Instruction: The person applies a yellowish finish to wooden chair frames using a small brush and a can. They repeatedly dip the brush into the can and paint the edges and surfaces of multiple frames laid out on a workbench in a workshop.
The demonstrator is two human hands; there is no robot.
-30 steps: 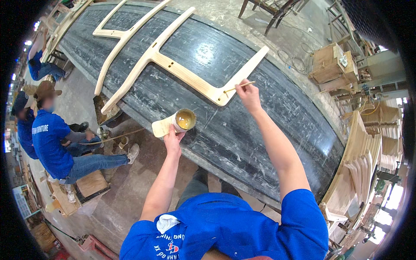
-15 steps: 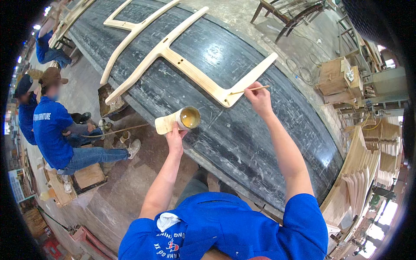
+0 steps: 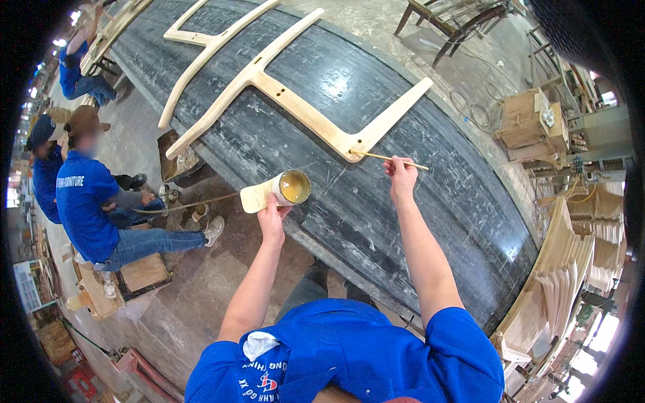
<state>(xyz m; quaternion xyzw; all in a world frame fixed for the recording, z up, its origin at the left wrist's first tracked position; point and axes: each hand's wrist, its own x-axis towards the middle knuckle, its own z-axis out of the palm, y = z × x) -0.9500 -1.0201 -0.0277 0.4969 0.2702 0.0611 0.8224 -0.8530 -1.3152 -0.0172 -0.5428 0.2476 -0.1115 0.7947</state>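
Right hand pinches a thin stick, long axis near level, tip pointing left onto the wooden frame's corner joint on the black bench. Left hand grips a glue cup, mouth facing up-right.

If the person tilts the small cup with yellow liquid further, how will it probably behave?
The cup is open at the top and already lies nearly on its side in the left hand, so the yellowish liquid would probably spill with more tilt. It looks small and probably light, since one hand carries it together with a flat wooden piece. Being round, it might roll if set down sideways.
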